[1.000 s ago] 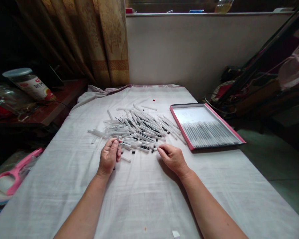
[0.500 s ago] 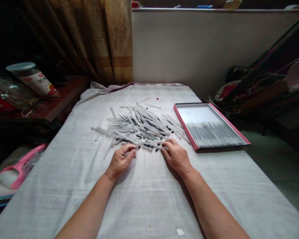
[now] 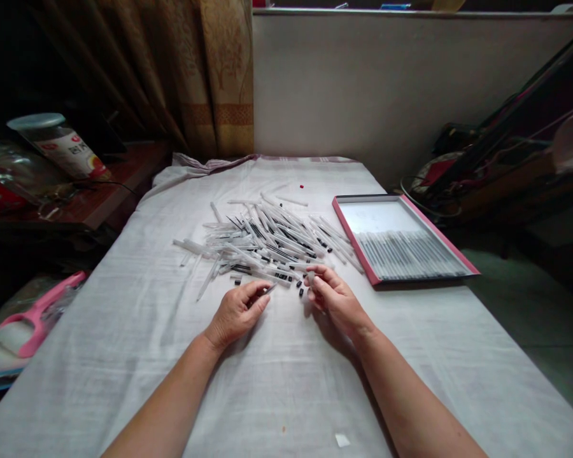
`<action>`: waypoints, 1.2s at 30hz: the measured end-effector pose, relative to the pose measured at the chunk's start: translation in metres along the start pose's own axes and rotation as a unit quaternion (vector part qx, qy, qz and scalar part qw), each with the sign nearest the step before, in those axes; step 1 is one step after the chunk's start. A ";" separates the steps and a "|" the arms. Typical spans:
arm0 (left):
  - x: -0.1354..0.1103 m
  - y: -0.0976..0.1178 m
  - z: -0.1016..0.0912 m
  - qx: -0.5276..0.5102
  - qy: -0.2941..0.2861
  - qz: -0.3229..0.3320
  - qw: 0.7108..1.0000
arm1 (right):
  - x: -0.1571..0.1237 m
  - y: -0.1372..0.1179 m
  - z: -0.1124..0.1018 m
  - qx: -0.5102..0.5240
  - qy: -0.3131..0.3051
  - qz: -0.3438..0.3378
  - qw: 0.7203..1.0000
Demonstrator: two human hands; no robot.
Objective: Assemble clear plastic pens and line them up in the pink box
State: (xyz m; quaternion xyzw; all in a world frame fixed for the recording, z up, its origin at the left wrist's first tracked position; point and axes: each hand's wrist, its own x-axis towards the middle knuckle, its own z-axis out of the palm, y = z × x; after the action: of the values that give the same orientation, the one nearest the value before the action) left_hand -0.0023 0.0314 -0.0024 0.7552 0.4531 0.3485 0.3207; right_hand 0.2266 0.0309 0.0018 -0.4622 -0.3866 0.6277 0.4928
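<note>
A heap of clear plastic pens and pen parts (image 3: 267, 245) lies on a white cloth (image 3: 277, 381) in front of me. My left hand (image 3: 236, 312) is closed round one thin pen part, whose dark tip pokes out toward the right. My right hand (image 3: 334, 296) is just right of it, fingers pinched on a small clear piece near the heap's front edge. A few small black caps (image 3: 300, 286) lie between the hands. A pink-rimmed tray (image 3: 348, 235) to the right holds a neat row of clear pens (image 3: 408, 254).
A curtain (image 3: 210, 76) and a white wall (image 3: 386, 95) stand behind the table. A jar (image 3: 60, 146) rests on a wooden shelf at the left, with a pink tool (image 3: 38, 312) below it. Dark clutter fills the right side. A small red bit (image 3: 301, 187) lies beyond the heap.
My left hand moved right from the heap's left front and now holds a pen part. My right hand rose a little off the cloth with a small piece pinched in it.
</note>
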 end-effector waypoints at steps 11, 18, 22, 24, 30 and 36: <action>-0.005 0.007 0.004 -0.015 -0.014 0.037 0.999 | -0.005 -0.001 0.004 0.033 -0.048 0.026 0.998; -0.005 0.009 0.009 0.043 -0.020 0.081 0.996 | -0.002 0.001 0.009 0.112 0.050 0.081 0.989; -0.005 0.010 0.012 0.061 -0.012 0.086 0.994 | -0.004 0.001 0.013 0.108 0.034 0.089 0.990; -0.005 0.010 0.013 0.061 -0.012 0.089 0.994 | -0.006 0.001 0.015 0.102 0.021 0.089 0.991; -0.005 0.011 0.012 0.058 -0.018 0.083 0.995 | -0.008 0.002 0.017 0.087 0.013 0.088 0.992; -0.006 0.011 0.013 0.068 -0.030 0.070 0.995 | -0.009 0.002 0.018 0.032 -0.015 0.071 0.997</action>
State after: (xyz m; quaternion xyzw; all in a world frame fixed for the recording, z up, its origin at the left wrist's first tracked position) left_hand 0.0114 0.0199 -0.0014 0.8149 0.4123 0.3159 0.2572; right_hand 0.2093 0.0210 0.0071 -0.4631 -0.3396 0.6800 0.4558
